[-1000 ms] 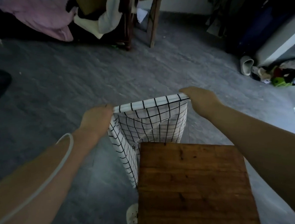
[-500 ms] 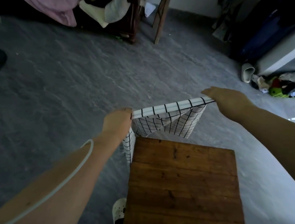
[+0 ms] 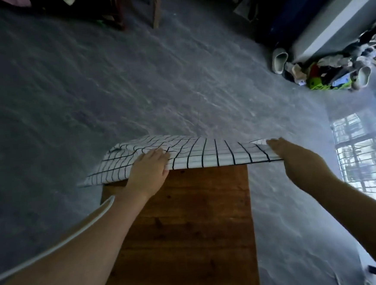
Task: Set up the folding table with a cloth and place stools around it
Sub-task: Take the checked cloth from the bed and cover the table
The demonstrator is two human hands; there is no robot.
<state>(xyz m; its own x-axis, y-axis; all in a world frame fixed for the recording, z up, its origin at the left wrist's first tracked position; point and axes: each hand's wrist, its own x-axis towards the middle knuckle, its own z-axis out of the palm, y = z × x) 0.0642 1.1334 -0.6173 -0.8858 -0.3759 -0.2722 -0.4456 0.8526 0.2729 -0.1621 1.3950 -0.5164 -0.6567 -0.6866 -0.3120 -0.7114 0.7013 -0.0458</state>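
A small brown wooden table point(image 3: 189, 227) stands on the grey floor right below me. A white cloth with a black grid point(image 3: 206, 154) billows over the table's far edge, spread wide and blurred with motion. My left hand point(image 3: 148, 170) grips the cloth's near edge at the left, above the table's far left corner. My right hand point(image 3: 294, 156) grips the near edge at the right, out past the table's right side. No stools are in view.
Wooden furniture legs point(image 3: 156, 7) stand at the far top. A grey slipper point(image 3: 278, 60) and a heap of mixed clutter point(image 3: 334, 74) lie at the right by a pale slab. A window's reflection point(image 3: 367, 150) shines on the floor at right.
Both hands have swung the cloth up and outward, so it went from hanging folded beyond the table to spreading flat over the far edge. My hands moved further apart.
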